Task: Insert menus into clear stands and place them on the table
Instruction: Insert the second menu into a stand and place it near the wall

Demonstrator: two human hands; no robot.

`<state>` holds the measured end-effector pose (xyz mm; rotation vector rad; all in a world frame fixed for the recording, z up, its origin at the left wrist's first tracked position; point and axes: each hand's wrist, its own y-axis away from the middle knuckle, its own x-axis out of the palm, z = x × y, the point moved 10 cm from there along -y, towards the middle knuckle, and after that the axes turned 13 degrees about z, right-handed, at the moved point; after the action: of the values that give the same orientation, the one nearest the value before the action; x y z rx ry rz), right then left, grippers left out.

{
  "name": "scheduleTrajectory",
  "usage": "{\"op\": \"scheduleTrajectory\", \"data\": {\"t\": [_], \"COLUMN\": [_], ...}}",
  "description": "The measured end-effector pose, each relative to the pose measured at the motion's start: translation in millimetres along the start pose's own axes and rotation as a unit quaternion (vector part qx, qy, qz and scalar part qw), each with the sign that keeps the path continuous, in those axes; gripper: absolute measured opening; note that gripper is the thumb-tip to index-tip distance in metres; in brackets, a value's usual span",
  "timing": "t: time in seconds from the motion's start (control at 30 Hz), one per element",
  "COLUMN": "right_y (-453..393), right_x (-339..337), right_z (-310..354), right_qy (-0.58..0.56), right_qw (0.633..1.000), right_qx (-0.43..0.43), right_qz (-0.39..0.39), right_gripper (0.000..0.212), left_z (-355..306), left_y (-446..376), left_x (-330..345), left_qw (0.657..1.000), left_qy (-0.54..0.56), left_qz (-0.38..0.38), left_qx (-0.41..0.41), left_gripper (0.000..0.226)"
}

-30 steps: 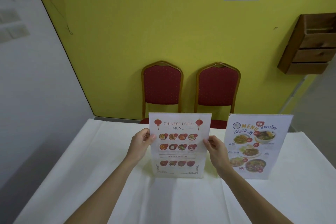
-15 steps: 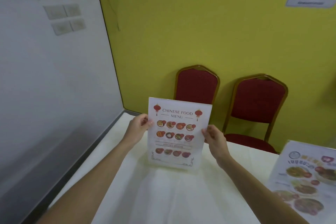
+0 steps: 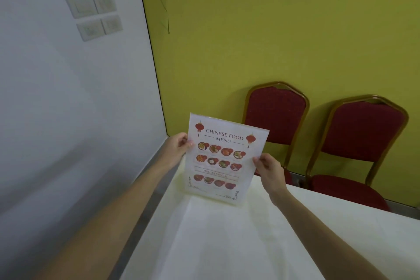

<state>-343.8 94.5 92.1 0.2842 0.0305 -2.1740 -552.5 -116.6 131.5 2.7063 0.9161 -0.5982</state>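
From my head camera, my left hand (image 3: 176, 148) pinches the left edge of the Chinese food menu stand (image 3: 223, 158) and my right hand (image 3: 269, 169) grips its right edge. The stand is upright at the far left corner of the white counter (image 3: 238, 241), its base at the surface; two red chairs (image 3: 276, 120) are behind it.

The menu stand (image 3: 223, 158) hides the fingers of both hands behind its edges; only thumbs show in front. Its foot blends into the white worktop (image 3: 238, 245), so I cannot tell whether it rests there. The worktop runs off the bottom and right edges. The wall switches (image 3: 95, 16) are blurred (their markings are illegible).
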Motion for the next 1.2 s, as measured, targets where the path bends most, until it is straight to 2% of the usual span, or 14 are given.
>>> {"op": "scheduleTrajectory", "data": {"t": [0.37, 0.57, 0.9, 0.97, 1.07, 1.13, 1.2], "right_y": [-32.6, -39.5, -42.1, -40.2, -34.6, -27.4, -16.8], "right_x": [27.9, 28.9, 34.1, 34.8, 28.6, 20.3, 15.0], "right_z": [-5.4, -1.3, -5.8, -5.1, -6.9, -9.1, -11.2], "right_qy": [0.026, 0.050, 0.095, 0.118, 0.182, 0.271, 0.385], "right_qw": [0.999, 0.998, 0.995, 0.993, 0.983, 0.962, 0.922], "right_qx": [0.025, 0.025, 0.023, 0.021, 0.029, 0.037, 0.041], "right_qz": [-0.032, -0.040, 0.008, 0.012, -0.002, -0.020, -0.021], "right_gripper": [0.016, 0.020, 0.026, 0.027, 0.034, 0.037, 0.041], "left_z": [42.3, 42.9, 57.3, 62.6, 74.9, 82.5, 82.3], "left_y": [-41.3, -50.5, -52.9, -46.1, -28.0, -9.2, 9.6], "left_x": [-23.2, -20.5, -11.6, -9.3, -9.0, -6.3, 4.6], "left_qw": [1.000, 1.000, 0.997, 0.998, 0.997, 0.992, 0.988], "left_qy": [-0.005, 0.016, 0.067, 0.060, 0.028, -0.007, -0.035], "left_qz": [0.012, 0.005, 0.026, 0.006, -0.069, -0.122, -0.144], "left_qx": [-0.011, 0.004, -0.025, -0.032, -0.038, -0.041, -0.038], "left_gripper": [0.018, 0.012, 0.024, 0.029, 0.032, 0.029, 0.025]}}
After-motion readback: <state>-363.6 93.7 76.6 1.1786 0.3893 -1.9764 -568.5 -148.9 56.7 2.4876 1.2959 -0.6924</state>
